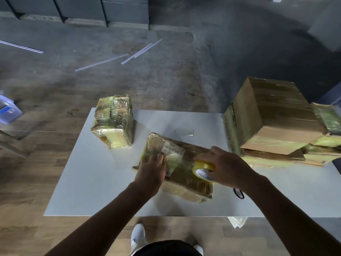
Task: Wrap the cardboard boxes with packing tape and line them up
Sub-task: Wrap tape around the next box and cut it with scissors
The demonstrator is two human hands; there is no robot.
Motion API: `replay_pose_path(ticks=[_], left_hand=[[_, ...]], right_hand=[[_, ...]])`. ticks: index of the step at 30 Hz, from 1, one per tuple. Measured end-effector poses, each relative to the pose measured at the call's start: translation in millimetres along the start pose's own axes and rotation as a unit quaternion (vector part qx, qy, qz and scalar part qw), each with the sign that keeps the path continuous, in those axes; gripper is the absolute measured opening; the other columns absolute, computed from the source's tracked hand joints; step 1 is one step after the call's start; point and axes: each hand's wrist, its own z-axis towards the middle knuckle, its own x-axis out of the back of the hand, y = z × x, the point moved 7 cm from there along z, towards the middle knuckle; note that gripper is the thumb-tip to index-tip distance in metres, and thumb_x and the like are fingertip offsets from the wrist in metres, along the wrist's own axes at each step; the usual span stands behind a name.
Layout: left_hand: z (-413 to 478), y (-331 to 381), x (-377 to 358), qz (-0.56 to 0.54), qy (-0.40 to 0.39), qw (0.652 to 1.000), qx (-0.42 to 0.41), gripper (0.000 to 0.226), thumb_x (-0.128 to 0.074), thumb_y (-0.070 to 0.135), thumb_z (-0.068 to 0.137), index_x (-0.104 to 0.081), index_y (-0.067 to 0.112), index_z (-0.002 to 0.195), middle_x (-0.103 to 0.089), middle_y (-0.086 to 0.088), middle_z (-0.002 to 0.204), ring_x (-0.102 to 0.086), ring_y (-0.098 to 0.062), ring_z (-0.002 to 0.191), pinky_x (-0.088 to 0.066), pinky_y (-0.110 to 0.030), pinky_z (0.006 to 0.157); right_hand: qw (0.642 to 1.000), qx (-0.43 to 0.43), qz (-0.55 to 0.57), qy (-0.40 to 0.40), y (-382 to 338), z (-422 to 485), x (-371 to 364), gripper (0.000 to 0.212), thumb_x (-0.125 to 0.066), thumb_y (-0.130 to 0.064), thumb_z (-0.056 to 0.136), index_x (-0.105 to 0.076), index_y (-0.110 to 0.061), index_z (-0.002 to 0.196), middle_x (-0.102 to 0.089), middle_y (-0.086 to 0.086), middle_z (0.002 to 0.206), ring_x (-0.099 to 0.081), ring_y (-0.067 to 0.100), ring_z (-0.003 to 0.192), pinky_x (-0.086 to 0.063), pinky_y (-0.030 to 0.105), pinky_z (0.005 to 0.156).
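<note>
**Spotter:** Where's the box?
**Me:** The box is mid-table, right under both hands, long axis slanting far-left to near-right.
**Spotter:** Hands?
**Me:** My left hand lies flat, fingers straight, pressing the left end. My right hand is curled round the tape roll at the right end.
**Spotter:** Strip attached?
**Me:** Probably, but glare hides it. The roll should travel along that slant, so the right hand leads. There's a wrapped box far left and a stack on the right.

Head-worn view — steeply downward, close over table
</note>
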Motion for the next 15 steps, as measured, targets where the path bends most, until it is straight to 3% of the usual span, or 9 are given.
replay_pose_path(ticks=[4,6,11,13,15], left_hand=[[5,27,5,0.093,-0.062,0.993,0.031,0.060,-0.043,0.019,0.098,-0.019,-0.007,0.146,-0.018,-0.029,0.149,-0.029,-0.043,0.133,-0.027,-0.054,0.109],[7,44,5,0.078,-0.049,0.996,-0.005,0.060,-0.041,0.017,0.098,-0.016,-0.002,0.148,-0.016,-0.025,0.151,-0.023,-0.039,0.136,-0.027,-0.051,0.109],[11,56,8,0.000,0.010,0.998,-0.055,0.059,-0.041,0.018,0.095,-0.018,0.001,0.148,-0.037,-0.016,0.137,-0.036,-0.031,0.124,-0.034,-0.041,0.104],[13,53,9,-0.008,0.012,0.998,-0.060,0.062,-0.046,0.023,0.093,-0.022,0.003,0.147,-0.035,-0.014,0.137,-0.035,-0.029,0.124,-0.035,-0.040,0.102],[15,51,9,0.002,-0.002,0.998,-0.061,0.061,-0.048,0.026,0.092,-0.026,0.002,0.144,-0.031,-0.016,0.140,-0.033,-0.032,0.126,-0.035,-0.042,0.099]], right_hand=[[0.999,0.001,-0.015,0.038,-14,9,-4,0.050,-0.071,-0.038,0.081,-0.057,-0.035,0.128,-0.057,-0.004,0.111,-0.064,0.017,0.091,-0.046,0.017,0.073],[0.999,-0.012,0.002,0.044,-10,11,-5,0.049,-0.072,-0.035,0.080,-0.058,-0.034,0.127,-0.056,-0.005,0.108,-0.062,0.015,0.090,-0.043,0.013,0.070],[0.999,-0.006,0.039,0.038,6,2,-8,0.062,-0.073,-0.030,0.078,-0.046,-0.034,0.134,-0.048,-0.006,0.109,-0.043,0.006,0.089,-0.030,0.007,0.062],[0.995,-0.006,0.091,0.043,12,-3,-11,0.068,-0.077,-0.028,0.076,-0.042,-0.034,0.134,-0.047,-0.010,0.112,-0.044,0.006,0.091,-0.032,0.007,0.065],[0.987,-0.014,0.153,0.047,17,-9,-16,0.071,-0.077,-0.025,0.075,-0.037,-0.041,0.132,-0.048,-0.009,0.120,-0.050,0.009,0.097,-0.044,0.015,0.071]])
